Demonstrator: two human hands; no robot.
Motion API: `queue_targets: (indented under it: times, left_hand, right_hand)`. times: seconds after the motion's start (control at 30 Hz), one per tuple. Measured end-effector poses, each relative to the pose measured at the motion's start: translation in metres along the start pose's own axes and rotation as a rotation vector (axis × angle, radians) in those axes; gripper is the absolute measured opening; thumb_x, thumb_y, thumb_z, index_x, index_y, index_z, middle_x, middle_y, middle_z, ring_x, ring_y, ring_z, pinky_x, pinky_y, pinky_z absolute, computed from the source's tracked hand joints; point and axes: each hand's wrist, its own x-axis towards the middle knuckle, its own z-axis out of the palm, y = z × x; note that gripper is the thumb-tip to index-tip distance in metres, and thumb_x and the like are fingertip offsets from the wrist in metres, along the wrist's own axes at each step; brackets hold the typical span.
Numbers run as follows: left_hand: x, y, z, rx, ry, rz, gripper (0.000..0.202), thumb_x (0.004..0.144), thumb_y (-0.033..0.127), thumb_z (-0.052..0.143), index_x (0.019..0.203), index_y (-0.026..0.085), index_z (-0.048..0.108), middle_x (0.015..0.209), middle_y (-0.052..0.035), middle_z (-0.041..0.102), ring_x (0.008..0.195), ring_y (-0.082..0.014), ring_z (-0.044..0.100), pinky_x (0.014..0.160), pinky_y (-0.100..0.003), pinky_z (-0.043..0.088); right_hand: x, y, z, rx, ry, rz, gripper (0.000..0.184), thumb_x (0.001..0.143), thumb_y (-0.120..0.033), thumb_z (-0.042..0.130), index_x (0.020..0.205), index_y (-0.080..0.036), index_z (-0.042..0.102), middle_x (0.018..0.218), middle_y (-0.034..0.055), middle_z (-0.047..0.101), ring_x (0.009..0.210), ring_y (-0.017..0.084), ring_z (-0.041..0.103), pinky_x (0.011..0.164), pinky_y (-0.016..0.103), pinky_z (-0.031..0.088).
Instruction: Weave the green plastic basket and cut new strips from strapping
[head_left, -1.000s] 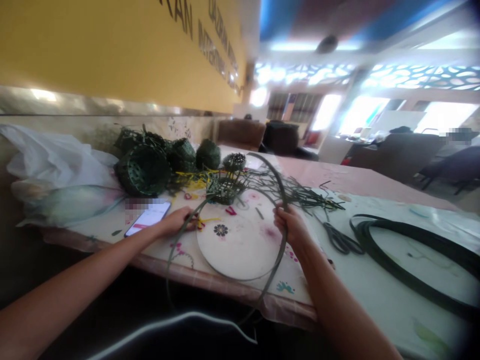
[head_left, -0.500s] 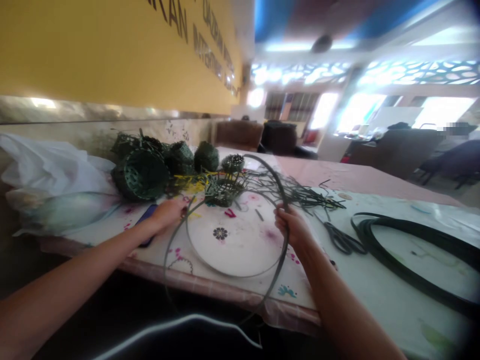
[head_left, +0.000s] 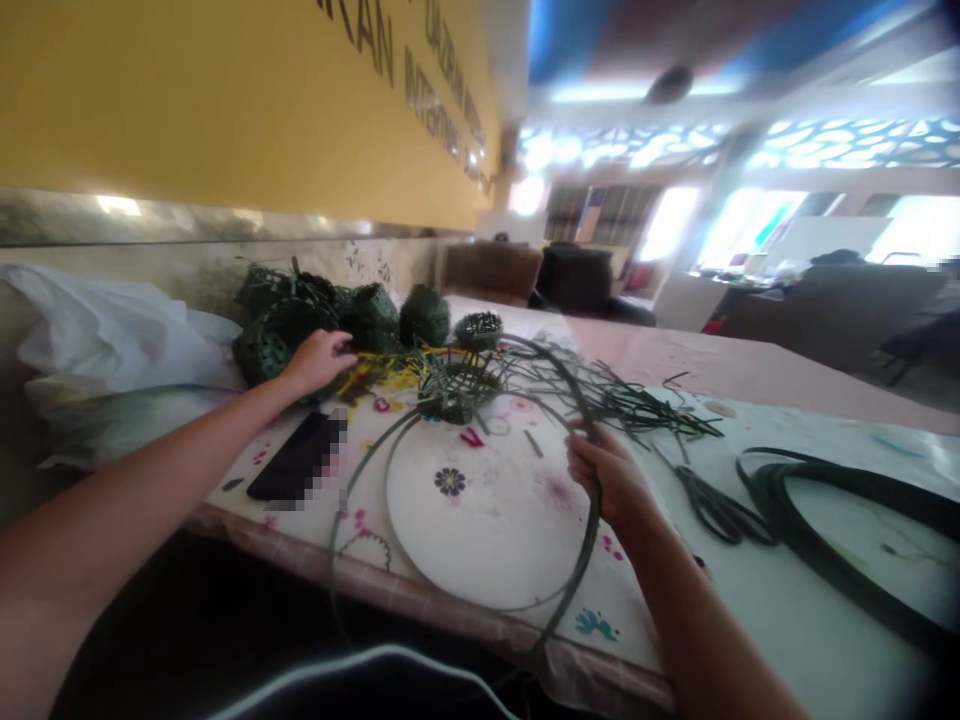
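My right hand [head_left: 609,474] is closed around a large loop of dark green plastic strip [head_left: 574,382]. The loop hangs over the white round board [head_left: 487,545] and dips below the table's front edge. My left hand [head_left: 319,362] is raised at the left with its fingers apart and nothing visible in them, in front of a dark green woven basket [head_left: 262,345]. A half-woven green piece [head_left: 457,392] with loose strip ends lies at the board's back edge. Below my left hand lies a dark phone [head_left: 289,465].
More woven baskets [head_left: 424,318] stand along the wall. Loose green strips [head_left: 652,405] lie behind my right hand. A big coil of strip [head_left: 814,545] and a folded strip bundle [head_left: 720,505] lie at the right. A white plastic bag [head_left: 120,330] sits at the left.
My left hand has let go of the strip loop and moved up and left toward the baskets, uncovering the phone. My right hand still holds the loop.
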Motion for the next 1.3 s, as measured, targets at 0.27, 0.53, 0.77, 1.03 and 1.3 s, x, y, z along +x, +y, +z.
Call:
queue_targets:
  times: [0.27, 0.53, 0.77, 1.03, 1.3]
  left_hand:
    - [-0.057, 0.011, -0.017, -0.185, -0.071, 0.049, 0.051, 0.076, 0.045, 0.057, 0.115, 0.015, 0.068, 0.100, -0.0085, 0.069, 0.089, -0.0230, 0.063, 0.083, -0.033, 0.048]
    - [-0.101, -0.043, -0.039, -0.234, -0.153, -0.085, 0.051, 0.076, 0.050, 0.057, 0.114, 0.017, 0.066, 0.097, -0.0077, 0.070, 0.088, -0.0243, 0.065, 0.080, -0.035, 0.050]
    - [-0.129, -0.081, -0.030, -0.364, -0.212, -0.280, 0.056, 0.062, 0.053, 0.067, 0.104, 0.016, 0.060, 0.090, -0.0068, 0.065, 0.085, -0.0245, 0.063, 0.074, -0.035, 0.052]
    - [-0.128, -0.087, 0.006, -0.265, -0.234, -0.365, 0.078, 0.053, 0.050, 0.078, 0.118, 0.014, 0.055, 0.089, -0.0064, 0.062, 0.080, -0.0253, 0.062, 0.068, -0.034, 0.049]
    - [-0.118, -0.040, -0.030, -0.265, 0.037, -0.286, 0.055, 0.076, 0.053, 0.060, 0.118, 0.017, 0.059, 0.098, -0.0064, 0.064, 0.085, -0.0218, 0.062, 0.074, -0.033, 0.048]
  right_hand:
    - [-0.010, -0.002, 0.009, -0.129, -0.051, 0.137, 0.029, 0.068, -0.029, 0.079, 0.088, -0.017, 0.062, 0.050, -0.0117, 0.031, 0.037, 0.002, 0.022, 0.032, 0.014, 0.018]
    - [-0.009, -0.002, 0.009, -0.035, -0.002, 0.063, 0.028, 0.070, -0.031, 0.081, 0.086, -0.018, 0.063, 0.051, -0.0118, 0.030, 0.035, 0.002, 0.024, 0.030, 0.013, 0.021]
    - [-0.009, -0.001, 0.014, -0.047, 0.021, 0.097, 0.027, 0.068, -0.029, 0.082, 0.082, -0.018, 0.062, 0.050, -0.0111, 0.031, 0.034, 0.001, 0.025, 0.029, 0.013, 0.022]
    - [-0.009, 0.000, 0.010, -0.073, 0.049, 0.132, 0.030, 0.066, -0.031, 0.084, 0.078, -0.020, 0.060, 0.052, -0.0098, 0.033, 0.034, 0.001, 0.027, 0.029, 0.013, 0.024]
    - [-0.009, 0.002, 0.011, -0.055, 0.038, 0.151, 0.030, 0.067, -0.034, 0.084, 0.082, -0.020, 0.061, 0.053, -0.0094, 0.034, 0.035, 0.001, 0.027, 0.029, 0.013, 0.024]
